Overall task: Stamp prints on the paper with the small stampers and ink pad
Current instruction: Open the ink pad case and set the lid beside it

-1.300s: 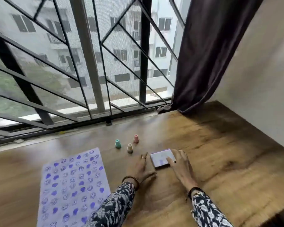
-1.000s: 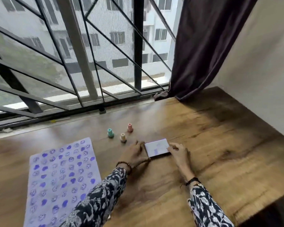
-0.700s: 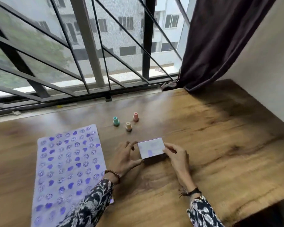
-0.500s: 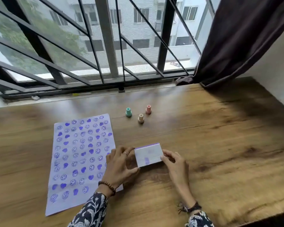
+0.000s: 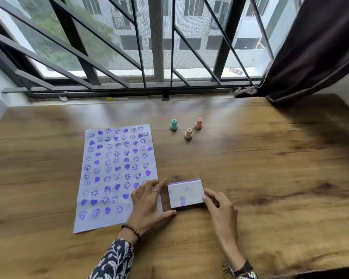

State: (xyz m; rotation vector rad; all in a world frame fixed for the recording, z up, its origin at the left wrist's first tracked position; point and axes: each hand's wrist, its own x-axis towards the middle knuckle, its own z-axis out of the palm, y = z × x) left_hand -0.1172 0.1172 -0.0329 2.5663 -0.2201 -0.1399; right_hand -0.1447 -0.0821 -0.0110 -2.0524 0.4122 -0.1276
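Observation:
A white rectangular ink pad (image 5: 185, 193) with its lid closed and purple smudges on it lies on the wooden table near me. My left hand (image 5: 149, 204) touches its left edge with thumb and fingers spread. My right hand (image 5: 220, 206) grips its right edge. The paper (image 5: 115, 174), covered with several purple smiley and heart prints, lies to the left, partly under my left hand. Three small stampers stand further back: a teal stamper (image 5: 173, 125), a beige stamper (image 5: 188, 133) and a pink stamper (image 5: 198, 123).
The wooden table (image 5: 270, 168) runs up to a window with a black metal grille (image 5: 155, 57). A dark curtain (image 5: 310, 49) hangs at the back right, beside a white wall. The table's near edge shows at the bottom right.
Both hands have drawn the ink pad back toward me from beside the stampers. The view has tilted down and shifted, so the paper now sits near the middle.

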